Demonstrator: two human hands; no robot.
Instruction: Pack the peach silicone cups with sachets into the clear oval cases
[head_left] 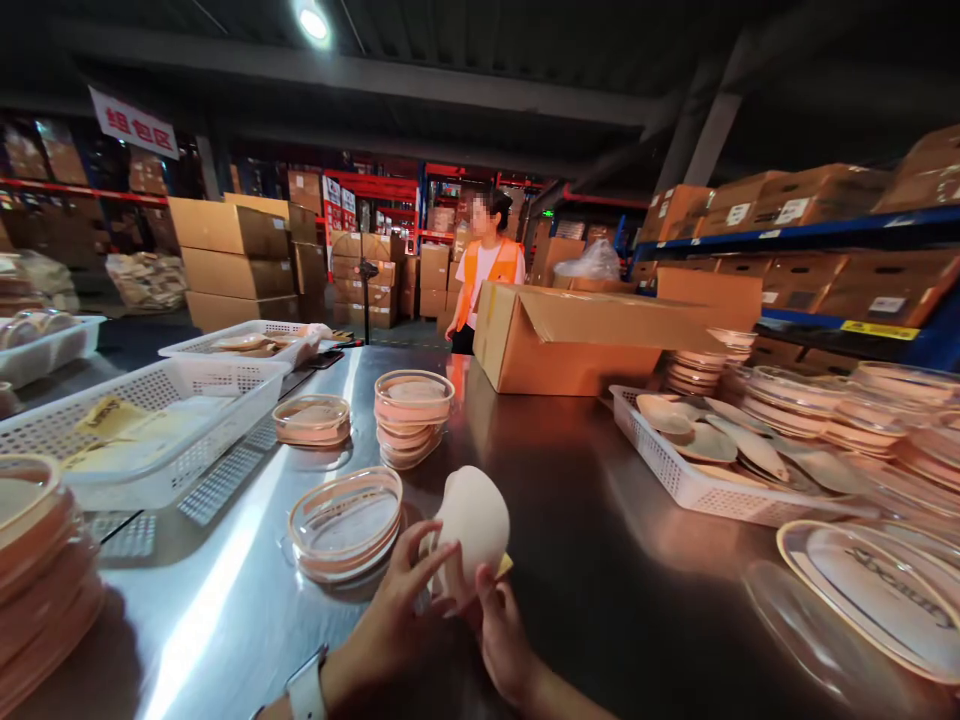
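My two hands hold a pale, curved pad, shaped like a bra cup (480,515), above the metal table. The fingers of my left hand (401,590), which has a white watch on the wrist, are bent around the pad's left side. At its lower right edge, my right hand (506,635) grips with the thumb up. A small yellow piece (506,563) shows beside the right thumb; what it belongs to is hidden. Just left of the pad lie stacked clear-lidded oval cases (345,525). Behind them stands a taller stack of similar cases (412,420).
White baskets (172,480) stand at left, one with yellow and white packets. At right, a basket (697,490) of beige pads sits beside several case stacks (795,405). An open carton (570,340) occupies the table's far side. Beyond it is a person in an orange vest (506,262).
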